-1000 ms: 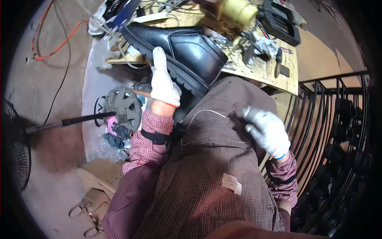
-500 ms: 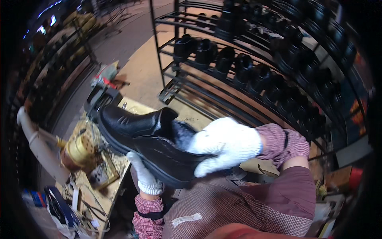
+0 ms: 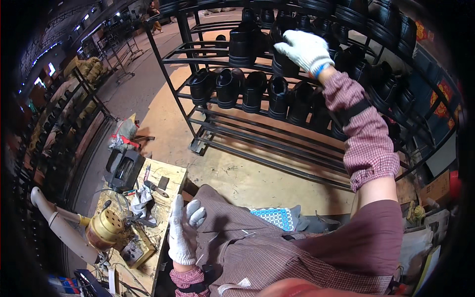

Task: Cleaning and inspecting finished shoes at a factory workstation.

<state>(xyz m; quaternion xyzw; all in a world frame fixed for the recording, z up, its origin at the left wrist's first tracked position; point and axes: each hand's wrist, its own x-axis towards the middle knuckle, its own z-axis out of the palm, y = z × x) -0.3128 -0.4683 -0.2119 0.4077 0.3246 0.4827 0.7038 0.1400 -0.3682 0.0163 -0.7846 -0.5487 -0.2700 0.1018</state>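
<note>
My right hand (image 3: 307,51), in a white knit glove, reaches up to the black rack with its fingers stretched out. It is at the top of a black shoe (image 3: 284,63) that stands on the shelf; whether it touches the shoe I cannot tell. Beside that one, to the left, another black shoe (image 3: 243,47) faces away. Low in front of my body, my left hand (image 3: 183,237), also gloved, is raised with its fingers apart and nothing in it. It is close to the right edge of the wooden workbench (image 3: 170,177).
More black shoes (image 3: 226,89) line the lower shelf of the rack (image 3: 173,94). The bench carries a brush (image 3: 157,189), a grey cloth (image 3: 142,200), a yellow perforated canister (image 3: 105,225) and a dark stand (image 3: 123,168). A blue-and-white patterned pad (image 3: 274,218) lies near my lap.
The black shoe that both hands held has left them. My right hand has moved up to the rack, where a shoe now stands by it. My left hand is empty; the view has shifted.
</note>
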